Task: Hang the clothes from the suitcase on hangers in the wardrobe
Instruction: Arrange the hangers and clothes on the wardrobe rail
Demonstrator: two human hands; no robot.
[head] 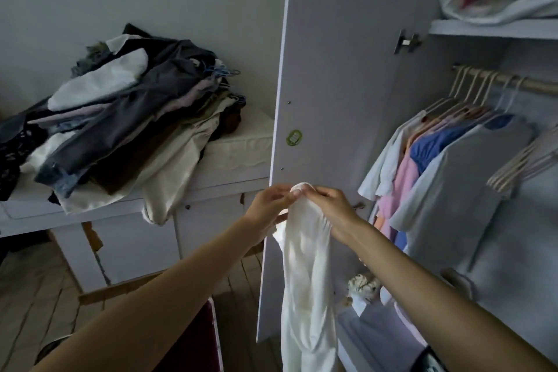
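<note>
Left hand (271, 202): pinches the top of the soft white cloth (305, 266), fingers curled on it.
Right hand (327, 208): grips the same bunched top, just beside the left hand.
Cloth: thin, wrinkly and long; it hangs down limp in front of the flat white door (332, 69).
Wardrobe: a round wooden rod (513, 80) holds pale hangers (471, 84) with a grey shirt (462, 187), a blue one and a pink one.
Table (229, 181): white, with a messy pile (126, 118) of dark and cream clothes on it.
</note>
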